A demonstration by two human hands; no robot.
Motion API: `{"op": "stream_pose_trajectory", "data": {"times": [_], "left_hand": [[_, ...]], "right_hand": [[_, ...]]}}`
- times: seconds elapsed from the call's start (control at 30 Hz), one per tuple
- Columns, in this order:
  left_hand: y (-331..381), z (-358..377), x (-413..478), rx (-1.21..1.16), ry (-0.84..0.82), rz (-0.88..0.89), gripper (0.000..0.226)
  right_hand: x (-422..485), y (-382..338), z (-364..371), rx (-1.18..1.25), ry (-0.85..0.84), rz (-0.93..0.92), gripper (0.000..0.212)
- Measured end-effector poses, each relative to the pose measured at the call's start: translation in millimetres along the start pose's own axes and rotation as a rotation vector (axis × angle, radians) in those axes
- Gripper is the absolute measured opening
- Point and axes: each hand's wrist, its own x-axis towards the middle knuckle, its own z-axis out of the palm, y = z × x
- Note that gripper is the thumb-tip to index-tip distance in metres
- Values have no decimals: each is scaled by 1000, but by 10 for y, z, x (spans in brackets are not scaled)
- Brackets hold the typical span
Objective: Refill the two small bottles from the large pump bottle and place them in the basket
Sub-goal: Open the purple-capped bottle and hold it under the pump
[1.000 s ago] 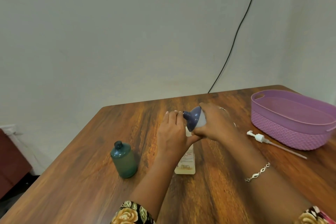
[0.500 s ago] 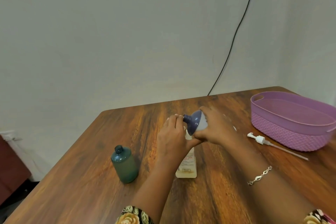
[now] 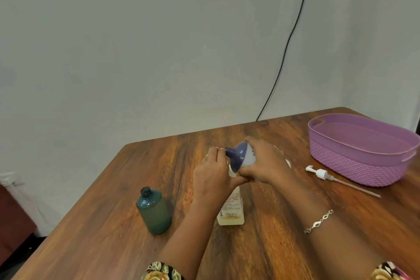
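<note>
Hands meet over worktop (image 3: 113, 188). R hand (image 3: 266, 163) grips purple bottle (image 3: 241, 157), tilted, neck toward L hand (image 3: 211, 173); L hand clasps large bottle (image 3: 230, 211) top, upright. Green bottle (image 3: 154, 211) stands left, apart; basket (image 3: 363, 166) at right.

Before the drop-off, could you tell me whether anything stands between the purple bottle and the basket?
Only the pump lies flat on the table between purple bottle and basket; nothing upright blocks it.

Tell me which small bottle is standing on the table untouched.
The green bottle, upright on the table with nothing touching it. The purple bottle is tilted sideways, gripped in the right hand.
</note>
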Motion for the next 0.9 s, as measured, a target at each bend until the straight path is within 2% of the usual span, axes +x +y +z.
{"op": "stream_pose_trajectory", "data": {"times": [0.17, 0.33, 0.47, 0.6, 0.73, 0.9], "left_hand": [[25, -22, -17, 7, -53, -23, 78], [-17, -92, 91, 69, -43, 16, 88], [30, -38, -20, 16, -22, 3, 79], [33, -2, -60, 4, -5, -30, 76], [21, -78, 37, 51, -30, -3, 79], [24, 9, -44, 16, 0, -33, 79]], "right_hand": [[-22, 22, -26, 21, -58, 6, 65], [-21, -29, -137, 27, -8, -47, 50], [-30, 10, -66, 15, -54, -10, 62], [-32, -13, -54, -65, -44, -28, 49], [-40, -44, -142, -34, -45, -31, 57], [-66, -54, -123, -72, -38, -32, 56]]}}
